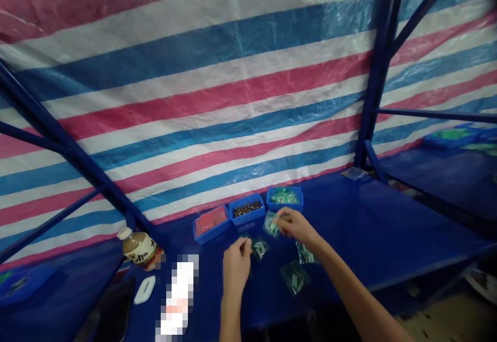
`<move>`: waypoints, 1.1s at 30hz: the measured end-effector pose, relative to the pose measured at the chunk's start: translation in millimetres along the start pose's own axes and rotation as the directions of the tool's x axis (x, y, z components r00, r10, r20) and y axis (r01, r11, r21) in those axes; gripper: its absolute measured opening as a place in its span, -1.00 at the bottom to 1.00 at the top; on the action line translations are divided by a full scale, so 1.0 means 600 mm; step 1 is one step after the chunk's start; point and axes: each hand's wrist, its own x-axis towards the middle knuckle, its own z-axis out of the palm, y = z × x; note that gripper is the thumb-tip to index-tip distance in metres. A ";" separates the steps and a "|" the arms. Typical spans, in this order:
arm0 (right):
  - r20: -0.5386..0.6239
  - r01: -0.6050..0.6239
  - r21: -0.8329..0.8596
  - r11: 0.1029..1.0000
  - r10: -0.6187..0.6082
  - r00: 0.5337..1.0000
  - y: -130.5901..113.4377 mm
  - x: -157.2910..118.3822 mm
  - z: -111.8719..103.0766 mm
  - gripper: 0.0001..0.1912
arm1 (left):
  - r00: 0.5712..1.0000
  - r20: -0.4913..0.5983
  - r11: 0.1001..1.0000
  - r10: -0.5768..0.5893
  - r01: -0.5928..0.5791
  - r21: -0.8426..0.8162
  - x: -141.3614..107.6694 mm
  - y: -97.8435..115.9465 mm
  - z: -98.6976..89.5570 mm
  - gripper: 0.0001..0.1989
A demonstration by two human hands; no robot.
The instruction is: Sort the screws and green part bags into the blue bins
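My right hand (294, 225) pinches a small clear plastic bag (271, 224) with pale green contents, just in front of the blue bin (284, 199) of similar green packets. Lower and to the left, my left hand (236, 262) has thumb and fingers closed together. Beside its fingertips is another small clear bag (260, 248) with light pieces inside; whether the fingers grip its edge is hidden. Two more filled bags lie near my right forearm: one bag (295, 278) nearer the front edge, and another bag (306, 253) partly behind the arm.
On the blue table (349, 217) stand a bin of small dark metallic parts (247, 209) and a bin of red packets (212, 221). At left are a drink bottle (137, 247), a white case (145, 289) and a dark phone-like slab (114, 308). Blue posts (375, 83) frame a striped sheet.
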 end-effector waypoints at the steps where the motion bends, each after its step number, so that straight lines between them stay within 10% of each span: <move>1: -0.131 0.011 0.074 0.997 -0.001 0.991 -0.002 0.011 -0.005 -0.60 | 1.000 0.003 1.000 -0.003 0.003 0.000 0.000 0.003 0.000 -0.67; 7: -0.398 0.004 0.221 0.975 0.087 0.913 0.020 0.023 -0.021 -0.33 | 0.999 -0.033 0.999 -0.021 0.022 0.039 -0.003 -0.001 -0.005 -0.68; 10: -0.250 -0.029 -0.193 0.981 -0.021 0.968 0.034 0.001 -0.029 -0.54 | 0.998 -0.066 0.984 0.011 0.001 0.178 -0.005 -0.019 -0.004 -0.73; 14: 0.010 0.119 -0.667 0.735 -0.151 0.988 0.039 -0.020 -0.040 -0.77 | 0.997 -0.077 0.931 0.021 0.008 0.365 -0.010 -0.042 0.010 -0.79; 20: 0.137 0.207 -0.784 0.585 -0.162 0.977 0.038 -0.021 -0.002 -0.77 | 0.989 -0.148 0.881 0.021 0.052 0.470 -0.006 -0.040 0.035 -0.58; 25: 0.278 0.324 -0.781 0.534 -0.167 0.946 0.025 -0.042 0.061 -0.75 | 0.989 -0.134 0.873 0.063 0.010 0.488 0.007 -0.030 0.044 -0.79; 29: 0.322 0.363 -0.742 0.564 -0.176 0.930 0.010 -0.061 0.081 -0.75 | 0.979 -0.202 0.913 0.030 0.055 0.405 0.009 -0.027 0.034 -0.80; 33: 0.269 0.295 -0.649 0.702 -0.151 0.951 0.003 -0.064 0.078 -0.76 | 0.975 -0.184 0.988 -0.126 0.108 -0.108 0.008 -0.027 0.024 -0.74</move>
